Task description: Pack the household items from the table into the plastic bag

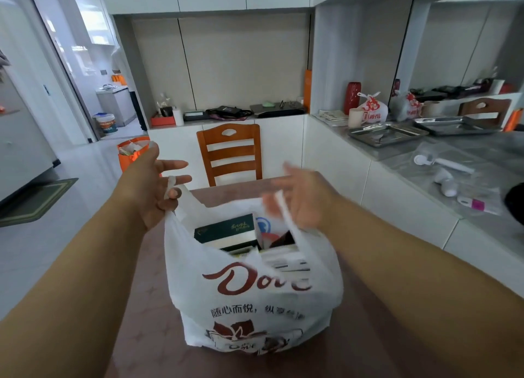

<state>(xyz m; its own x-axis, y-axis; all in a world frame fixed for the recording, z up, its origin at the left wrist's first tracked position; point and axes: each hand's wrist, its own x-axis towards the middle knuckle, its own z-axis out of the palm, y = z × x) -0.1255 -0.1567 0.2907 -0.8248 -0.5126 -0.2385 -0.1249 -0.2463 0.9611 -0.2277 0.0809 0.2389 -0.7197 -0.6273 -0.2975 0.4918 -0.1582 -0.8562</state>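
Note:
A white plastic bag (252,289) with brown print stands on the brown table (141,306) in front of me. A dark green box (225,230) and other packaged items fill it. My left hand (153,184) is at the bag's left handle, the loop hooked over one finger while the other fingers spread. My right hand (300,199), blurred by motion, touches the right handle strip with its fingers apart; its grip on the strip is unclear.
An orange wooden chair (229,153) stands behind the table. A grey counter (442,162) on the right holds metal trays, a mug, a red vase and tied bags. An orange bag (131,153) sits on the floor at left, near a doorway.

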